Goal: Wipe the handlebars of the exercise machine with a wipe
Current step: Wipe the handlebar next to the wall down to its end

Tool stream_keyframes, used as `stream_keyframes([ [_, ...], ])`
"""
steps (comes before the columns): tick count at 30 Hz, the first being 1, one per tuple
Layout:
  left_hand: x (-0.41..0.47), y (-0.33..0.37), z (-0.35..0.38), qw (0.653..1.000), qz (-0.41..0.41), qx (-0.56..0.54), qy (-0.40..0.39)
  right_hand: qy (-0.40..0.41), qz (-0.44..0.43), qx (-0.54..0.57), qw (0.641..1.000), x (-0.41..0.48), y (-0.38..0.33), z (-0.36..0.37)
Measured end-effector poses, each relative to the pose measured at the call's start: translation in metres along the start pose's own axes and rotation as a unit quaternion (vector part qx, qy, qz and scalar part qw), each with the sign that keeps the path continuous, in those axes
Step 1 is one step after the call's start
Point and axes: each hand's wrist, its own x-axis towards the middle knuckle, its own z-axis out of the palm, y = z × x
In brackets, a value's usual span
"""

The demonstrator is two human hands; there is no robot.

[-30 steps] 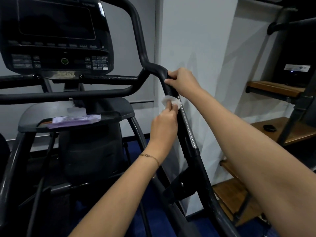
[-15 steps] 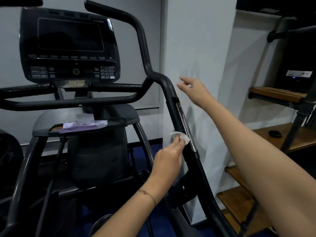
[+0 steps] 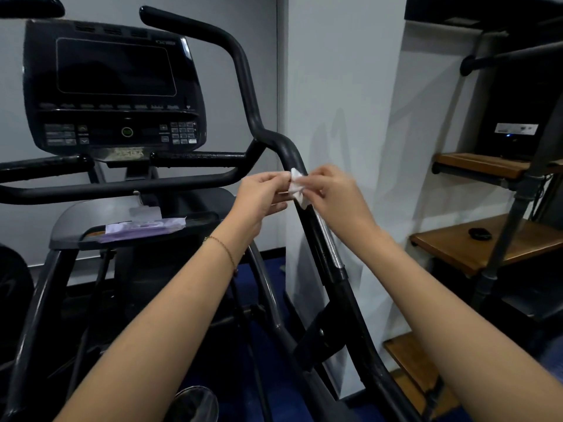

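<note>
Well left of the grip and above it sits the dark console (image 3: 112, 86). Below the console, a purple packet (image 3: 143, 228) lies on the machine's tray (image 3: 70, 220). The left hand (image 3: 262, 197) pinches the left edge of the wipe (image 3: 297, 187) between thumb and fingers. The right hand (image 3: 332, 196) pinches the opposite edge, so the crumpled wipe is held between both hands. Directly behind the grip runs the right handlebar (image 3: 288, 150); whether the wipe touches it cannot be told. Wooden shelves (image 3: 475, 239) stand well right of the grip.

Hazards, as judged:
- The wipe appears to be mid-refold or mid-transfer. If one pinch lets go before the other is secure, the wipe may drop to the floor and pick up dirt.
- Pulling the edges apart may tear it.
- Bars left of the grip may be skipped.
</note>
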Motion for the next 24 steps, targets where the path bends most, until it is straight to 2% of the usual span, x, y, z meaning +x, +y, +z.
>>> stream_keyframes([
  [2, 0.014, -0.007, -0.007, 0.999, -0.011, 0.006, 0.051, -0.065, -0.103, -0.143, 0.982, 0.005, -0.001, 0.009],
  [4, 0.023, -0.014, -0.007, 0.997, -0.014, 0.039, 0.061, -0.116, -0.178, -0.299, 0.93, 0.0, -0.003, 0.017],
  [7, 0.03, -0.018, 0.004, 0.996, -0.023, 0.069, 0.043, -0.172, -0.197, -0.364, 0.894, -0.02, -0.003, 0.015],
  [8, 0.032, -0.017, 0.007, 0.996, -0.03, 0.064, 0.044, -0.182, -0.209, -0.361, 0.89, -0.026, 0.0, 0.012],
  [11, 0.036, -0.011, 0.009, 0.998, -0.051, 0.021, 0.04, -0.188, -0.178, -0.314, 0.913, -0.02, 0.014, 0.008],
  [14, 0.04, -0.008, 0.007, 0.998, -0.05, 0.032, 0.032, -0.128, -0.202, -0.198, 0.951, -0.027, 0.031, 0.006],
  [18, 0.047, -0.003, 0.007, 0.997, -0.015, 0.068, 0.033, -0.13, -0.224, -0.13, 0.957, -0.052, 0.05, -0.004],
  [20, 0.049, 0.001, 0.009, 0.996, -0.013, 0.084, 0.027, -0.109, -0.184, -0.098, 0.972, -0.039, 0.051, -0.002],
  [24, 0.049, 0.011, 0.01, 0.995, -0.038, 0.088, 0.018, -0.025, -0.048, 0.021, 0.998, 0.0, 0.049, 0.01],
])
